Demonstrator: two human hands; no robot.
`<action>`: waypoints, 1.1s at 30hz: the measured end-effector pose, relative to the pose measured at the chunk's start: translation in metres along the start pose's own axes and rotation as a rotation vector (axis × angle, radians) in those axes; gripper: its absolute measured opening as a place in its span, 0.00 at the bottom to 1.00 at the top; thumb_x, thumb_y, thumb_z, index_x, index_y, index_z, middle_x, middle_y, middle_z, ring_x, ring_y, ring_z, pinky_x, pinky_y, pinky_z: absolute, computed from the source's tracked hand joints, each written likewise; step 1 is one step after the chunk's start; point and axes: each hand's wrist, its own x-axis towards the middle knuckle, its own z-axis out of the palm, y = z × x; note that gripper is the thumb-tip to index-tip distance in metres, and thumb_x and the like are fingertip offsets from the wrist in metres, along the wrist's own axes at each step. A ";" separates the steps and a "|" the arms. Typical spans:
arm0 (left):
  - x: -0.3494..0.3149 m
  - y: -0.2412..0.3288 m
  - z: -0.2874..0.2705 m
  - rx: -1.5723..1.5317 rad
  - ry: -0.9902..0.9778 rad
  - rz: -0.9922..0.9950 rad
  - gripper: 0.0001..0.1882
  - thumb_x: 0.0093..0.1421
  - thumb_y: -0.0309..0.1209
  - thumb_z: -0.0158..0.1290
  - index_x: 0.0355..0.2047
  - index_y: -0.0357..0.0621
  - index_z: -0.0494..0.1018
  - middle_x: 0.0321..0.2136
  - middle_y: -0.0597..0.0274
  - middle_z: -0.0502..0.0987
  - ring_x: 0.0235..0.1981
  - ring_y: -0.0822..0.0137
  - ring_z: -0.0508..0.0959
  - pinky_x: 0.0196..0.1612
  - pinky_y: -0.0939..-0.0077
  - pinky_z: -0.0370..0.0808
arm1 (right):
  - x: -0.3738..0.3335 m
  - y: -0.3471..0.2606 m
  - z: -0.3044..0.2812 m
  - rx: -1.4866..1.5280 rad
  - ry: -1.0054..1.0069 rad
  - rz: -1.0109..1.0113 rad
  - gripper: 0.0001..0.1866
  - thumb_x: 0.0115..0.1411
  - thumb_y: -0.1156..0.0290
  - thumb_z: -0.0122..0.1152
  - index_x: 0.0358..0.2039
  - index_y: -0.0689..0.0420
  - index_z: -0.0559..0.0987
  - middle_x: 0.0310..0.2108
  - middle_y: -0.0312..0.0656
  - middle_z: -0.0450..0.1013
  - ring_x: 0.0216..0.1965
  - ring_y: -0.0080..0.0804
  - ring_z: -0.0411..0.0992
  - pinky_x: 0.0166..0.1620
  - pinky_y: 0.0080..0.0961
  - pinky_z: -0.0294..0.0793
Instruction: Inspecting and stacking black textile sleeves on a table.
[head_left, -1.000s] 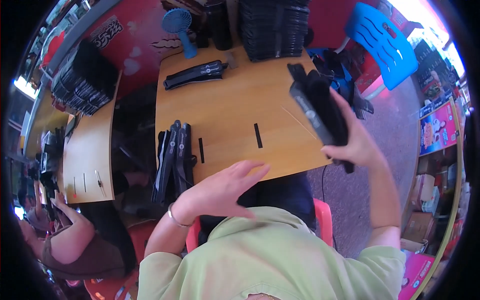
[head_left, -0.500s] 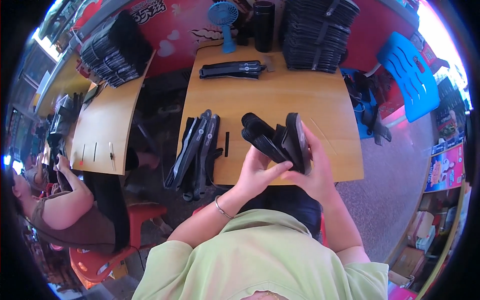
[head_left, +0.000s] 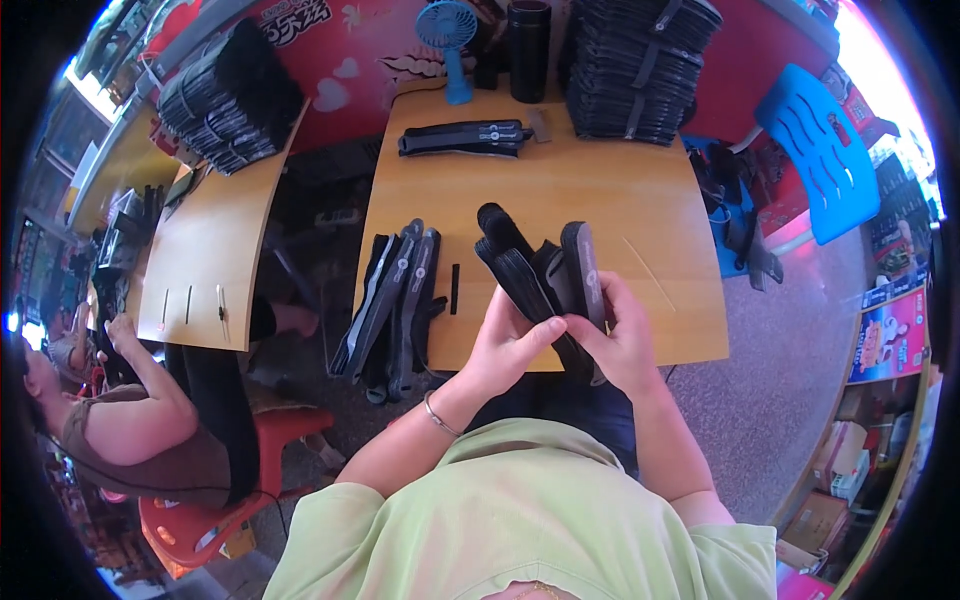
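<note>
In front of my chest I hold a bundle of folded black padded straps (head_left: 512,262) above the near part of the table. My left hand (head_left: 505,348) is closed round the left part, thumb pressed on it. My right hand (head_left: 626,342) grips the right-hand strap (head_left: 588,268), whose grey printed face shows. Between the two sides the straps spread apart at the top; their lower ends hang by my lap, partly hidden by my fingers. Left of my hands, several similar straps (head_left: 402,290) hang over the table's left edge. A short black strip (head_left: 455,288) lies beside them.
Toward the table's (head_left: 560,190) far side lie flat black straps (head_left: 465,138), a blue fan (head_left: 452,50), a black bottle (head_left: 528,52) and a tall black stack (head_left: 635,75). A thin stick (head_left: 650,272) lies right. A seated person (head_left: 150,430) works at the left table (head_left: 205,255).
The bundle has shifted slightly left, and its right-hand strap has turned so that more of its printed face shows. My thumbs have come together.
</note>
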 end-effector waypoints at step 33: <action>0.001 -0.002 -0.003 0.297 0.103 0.051 0.44 0.43 0.23 0.69 0.56 0.40 0.53 0.52 0.57 0.65 0.54 0.65 0.68 0.57 0.68 0.67 | 0.036 -0.009 0.011 0.188 -0.037 -0.202 0.18 0.62 0.73 0.52 0.53 0.59 0.70 0.46 0.41 0.69 0.43 0.26 0.69 0.47 0.21 0.69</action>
